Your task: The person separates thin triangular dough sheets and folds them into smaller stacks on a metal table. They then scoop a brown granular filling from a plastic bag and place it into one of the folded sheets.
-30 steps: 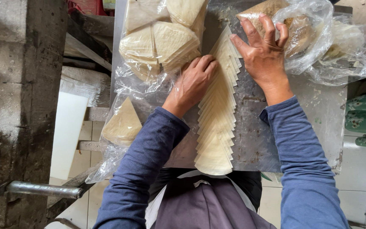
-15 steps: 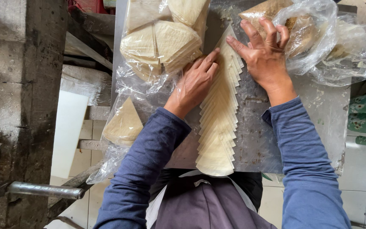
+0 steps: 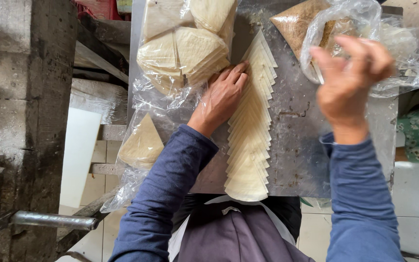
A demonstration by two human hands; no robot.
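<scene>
A long overlapping row of pale triangular pastry sheets (image 3: 251,131) lies down the middle of a floury metal table (image 3: 297,145). My left hand (image 3: 221,97) rests flat against the row's left edge near its far end, fingers together, holding nothing. My right hand (image 3: 350,77) hovers blurred above the table to the right of the row, fingers loosely curled, in front of a clear plastic bag (image 3: 394,53). Whether it holds anything cannot be made out.
Clear bags of stacked triangular sheets (image 3: 185,48) lie at the table's far left, another bagged stack (image 3: 141,143) hangs off its left edge. A brown paper cone of filling (image 3: 297,22) sits at the far right. A dark concrete wall (image 3: 20,121) and a metal pipe (image 3: 54,221) stand left.
My right hand has lifted off the top of the row and swung right and up, now blurred in the air. My left hand stays against the row's left side.
</scene>
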